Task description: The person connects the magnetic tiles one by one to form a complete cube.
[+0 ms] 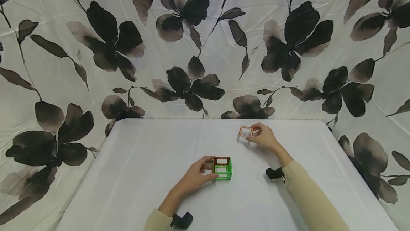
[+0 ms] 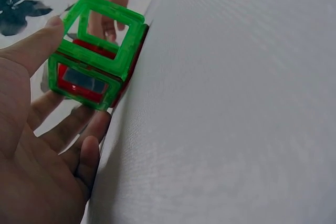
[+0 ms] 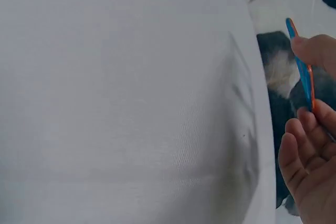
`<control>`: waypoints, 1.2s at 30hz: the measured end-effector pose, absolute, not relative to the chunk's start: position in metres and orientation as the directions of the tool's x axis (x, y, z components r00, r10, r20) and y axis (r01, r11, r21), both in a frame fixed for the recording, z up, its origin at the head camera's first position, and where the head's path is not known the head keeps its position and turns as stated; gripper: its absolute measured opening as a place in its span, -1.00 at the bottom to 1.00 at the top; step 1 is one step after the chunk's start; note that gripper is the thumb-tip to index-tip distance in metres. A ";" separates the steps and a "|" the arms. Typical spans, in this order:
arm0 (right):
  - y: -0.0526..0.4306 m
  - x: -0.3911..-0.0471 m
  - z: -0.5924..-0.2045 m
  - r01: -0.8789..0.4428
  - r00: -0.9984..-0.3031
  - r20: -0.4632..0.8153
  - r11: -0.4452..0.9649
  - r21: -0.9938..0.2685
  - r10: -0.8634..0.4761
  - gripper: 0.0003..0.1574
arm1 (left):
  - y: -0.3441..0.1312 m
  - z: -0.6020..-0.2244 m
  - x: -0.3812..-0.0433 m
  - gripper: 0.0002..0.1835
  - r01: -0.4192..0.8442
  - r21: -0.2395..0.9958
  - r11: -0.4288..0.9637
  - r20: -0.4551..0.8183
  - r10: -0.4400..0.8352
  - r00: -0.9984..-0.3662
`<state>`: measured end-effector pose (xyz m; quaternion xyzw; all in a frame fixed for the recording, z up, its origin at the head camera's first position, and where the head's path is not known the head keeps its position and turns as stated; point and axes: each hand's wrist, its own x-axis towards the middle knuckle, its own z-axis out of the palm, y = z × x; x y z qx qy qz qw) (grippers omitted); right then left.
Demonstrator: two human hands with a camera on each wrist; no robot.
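My left hand [image 1: 193, 177] grips a small box built of green and red magnetic tiles [image 1: 230, 169], near the middle of the table. In the left wrist view, its thumb lies against the green frame [image 2: 92, 56] and the fingers are under the near side. Red tiles show along the box's base and inside it. Farther back and to the right, my right hand [image 1: 265, 137] pinches an orange square tile [image 1: 240, 131] by its edge, above the table. Seen edge-on in the right wrist view, a blue tile layer [image 3: 303, 77] lies flat against the orange one.
A white cloth covers the table [image 1: 144, 152], whose far edge runs behind my right hand. Behind it hangs a floral curtain [image 1: 243, 46]. Black wrist cameras [image 1: 183, 221] are strapped at both cream sleeves [image 1: 314, 195].
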<state>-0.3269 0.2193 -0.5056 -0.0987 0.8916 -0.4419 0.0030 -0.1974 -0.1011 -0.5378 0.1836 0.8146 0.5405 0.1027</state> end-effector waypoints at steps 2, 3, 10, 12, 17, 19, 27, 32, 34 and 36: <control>0.217 -0.320 -0.502 -0.198 -0.978 0.115 0.590 -0.782 -0.176 -0.27 | -0.102 -0.538 -0.198 -0.30 0.194 0.918 0.347 0.036 0.413 -0.910; 0.216 -0.316 -0.501 -0.208 -0.976 0.128 0.589 -0.781 -0.175 -0.27 | -0.102 -0.538 -0.198 -0.31 0.197 0.918 0.345 0.039 0.415 -0.909; 0.211 -0.289 -0.492 -0.268 -0.962 0.175 0.586 -0.765 -0.212 -0.28 | -0.102 -0.540 -0.200 -0.31 0.203 0.919 0.338 0.047 0.417 -0.908; 0.208 -0.283 -0.488 -0.284 -0.957 0.188 0.583 -0.761 -0.221 -0.28 | -0.101 -0.540 -0.200 -0.30 0.200 0.917 0.345 0.042 0.415 -0.909; 0.200 -0.266 -0.479 -0.333 -0.940 0.215 0.575 -0.747 -0.265 -0.30 | -0.100 -0.538 -0.200 -0.30 0.193 0.915 0.354 0.032 0.413 -0.910; 0.196 -0.260 -0.477 -0.358 -0.929 0.225 0.565 -0.744 -0.292 -0.30 | -0.100 -0.537 -0.199 -0.30 0.195 0.916 0.351 0.036 0.411 -0.911; 0.175 -0.238 -0.474 -0.431 -0.889 0.253 0.510 -0.745 -0.382 -0.33 | -0.101 -0.535 -0.197 -0.26 0.198 0.907 0.371 0.023 0.426 -0.904; 0.165 -0.230 -0.478 -0.446 -0.872 0.239 0.494 -0.747 -0.427 -0.36 | -0.102 -0.537 -0.198 -0.22 0.212 0.888 0.408 0.011 0.443 -0.896; 0.163 -0.228 -0.479 -0.452 -0.866 0.235 0.488 -0.747 -0.441 -0.37 | -0.102 -0.538 -0.198 -0.24 0.212 0.888 0.408 0.010 0.443 -0.896; 0.160 -0.225 -0.481 -0.454 -0.860 0.231 0.478 -0.752 -0.454 -0.36 | -0.102 -0.539 -0.198 -0.25 0.209 0.890 0.405 0.010 0.441 -0.897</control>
